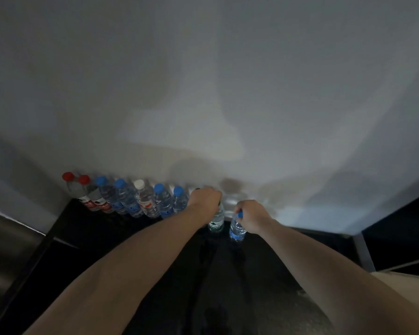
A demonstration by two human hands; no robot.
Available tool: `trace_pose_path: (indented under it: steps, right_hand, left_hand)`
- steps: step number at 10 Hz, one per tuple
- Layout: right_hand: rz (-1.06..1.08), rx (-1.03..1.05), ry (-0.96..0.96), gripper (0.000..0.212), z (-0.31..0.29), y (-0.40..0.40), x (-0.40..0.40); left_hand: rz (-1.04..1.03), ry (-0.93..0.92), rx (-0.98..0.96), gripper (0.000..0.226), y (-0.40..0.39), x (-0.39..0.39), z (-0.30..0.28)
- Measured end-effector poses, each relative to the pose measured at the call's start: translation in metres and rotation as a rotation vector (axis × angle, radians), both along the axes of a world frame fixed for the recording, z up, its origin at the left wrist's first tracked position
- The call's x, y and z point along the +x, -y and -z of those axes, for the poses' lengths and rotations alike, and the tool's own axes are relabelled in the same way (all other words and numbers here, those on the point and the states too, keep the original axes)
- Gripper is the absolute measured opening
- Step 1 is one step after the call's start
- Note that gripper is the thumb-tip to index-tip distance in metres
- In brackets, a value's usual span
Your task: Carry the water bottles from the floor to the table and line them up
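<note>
Seven bottles (128,199) stand in a row along the dark table (87,228) against the wall (203,93). Next, our left hand (205,198) is closed over a green-labelled bottle (217,220); our right hand (252,215) grips a blue-capped bottle (237,229) by its top, just beside.

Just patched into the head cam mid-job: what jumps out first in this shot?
A row of capped bottles stands along the wall at the back of the dark table: two red caps on the left, then blue ones with a single white cap among them. At the row's right end, the left hand grips a green-labelled bottle by its top, and the right hand holds a blue-capped bottle beside it.
</note>
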State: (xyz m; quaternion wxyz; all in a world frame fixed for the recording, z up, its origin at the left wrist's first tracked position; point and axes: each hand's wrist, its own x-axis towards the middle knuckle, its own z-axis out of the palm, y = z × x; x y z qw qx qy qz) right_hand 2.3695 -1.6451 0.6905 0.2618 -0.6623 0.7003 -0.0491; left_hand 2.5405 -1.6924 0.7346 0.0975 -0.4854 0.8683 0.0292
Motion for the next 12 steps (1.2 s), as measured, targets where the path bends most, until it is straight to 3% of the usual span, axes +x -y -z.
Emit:
trace_pose_path:
  steps: [3, 5, 9, 11, 12]
  right_hand:
    - [0.017, -0.045, 0.011, 0.033, -0.002, 0.011, 0.015]
    - [0.128, -0.091, 0.06, 0.022, 0.002, 0.011, 0.015]
    - [0.176, -0.114, 0.115, 0.024, 0.004, 0.016, 0.017]
    - [0.091, 0.015, 0.048, 0.036, -0.002, 0.012, 0.012]
    - [0.08, 0.012, 0.074, 0.048, -0.002, 0.006, 0.012]
  left_hand:
    - [0.008, -0.023, 0.017, 0.028, 0.003, 0.003, -0.006]
    - [-0.003, -0.034, 0.025, 0.028, 0.002, 0.005, -0.002]
    - [-0.005, -0.05, 0.02, 0.013, 0.007, 0.001, -0.001]
    - [-0.01, -0.046, -0.007, 0.022, 0.005, 0.004, 0.004]
    - [-0.063, -0.171, 0.033, 0.031, 0.005, 0.007, 0.009]
